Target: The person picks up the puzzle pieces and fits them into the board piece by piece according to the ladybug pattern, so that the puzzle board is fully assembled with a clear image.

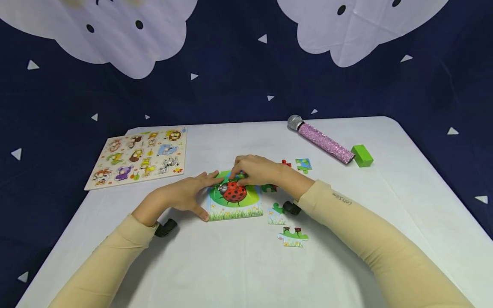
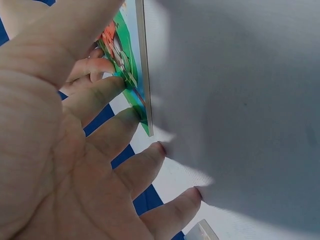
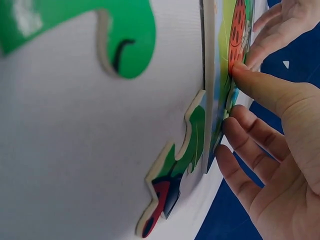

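A square ladybug puzzle board (image 1: pixel 236 211) lies on the table between both hands. My left hand (image 1: pixel 185 192) rests at its left side with fingers spread, the thumb near the lower left corner and fingertips along the upper left edge. Over the upper part of the board, my right hand (image 1: pixel 258 171) has thumb and fingers bent around a puzzle piece (image 3: pixel 227 111), mostly hidden by the fingers. In the right wrist view the thumb tip touches the ladybug picture (image 3: pixel 239 30). Loose puzzle pieces (image 1: pixel 293 237) lie to the board's right, one (image 3: pixel 177 170) close beside its edge.
At the back left lies a wooden animal puzzle board (image 1: pixel 135 160). A glittery pink microphone (image 1: pixel 323 141) and a green block (image 1: pixel 362 155) are at the back right. More loose pieces (image 1: pixel 303 164) lie beyond the right forearm. A dark blue curtain (image 1: pixel 231 85) hangs behind the table.
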Tool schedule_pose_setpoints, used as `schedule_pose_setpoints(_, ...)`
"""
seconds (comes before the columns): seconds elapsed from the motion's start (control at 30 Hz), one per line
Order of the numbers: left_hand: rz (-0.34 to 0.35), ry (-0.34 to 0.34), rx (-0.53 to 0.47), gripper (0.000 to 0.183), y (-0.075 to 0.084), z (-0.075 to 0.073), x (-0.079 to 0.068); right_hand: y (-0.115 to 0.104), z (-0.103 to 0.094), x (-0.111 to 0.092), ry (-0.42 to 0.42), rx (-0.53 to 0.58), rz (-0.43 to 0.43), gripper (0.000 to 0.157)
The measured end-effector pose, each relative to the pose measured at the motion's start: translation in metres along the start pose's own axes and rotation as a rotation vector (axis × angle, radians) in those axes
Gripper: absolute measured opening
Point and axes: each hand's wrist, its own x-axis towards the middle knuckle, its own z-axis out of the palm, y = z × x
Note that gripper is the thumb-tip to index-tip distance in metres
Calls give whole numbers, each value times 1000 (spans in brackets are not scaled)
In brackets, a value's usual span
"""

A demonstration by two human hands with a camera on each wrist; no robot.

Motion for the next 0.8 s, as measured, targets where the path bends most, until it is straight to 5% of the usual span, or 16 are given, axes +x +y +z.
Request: schedule_pose_setpoints(0.8, -31, -18, 1, 122, 1, -1, 2, -3, -1, 1, -8, 4, -2, 25)
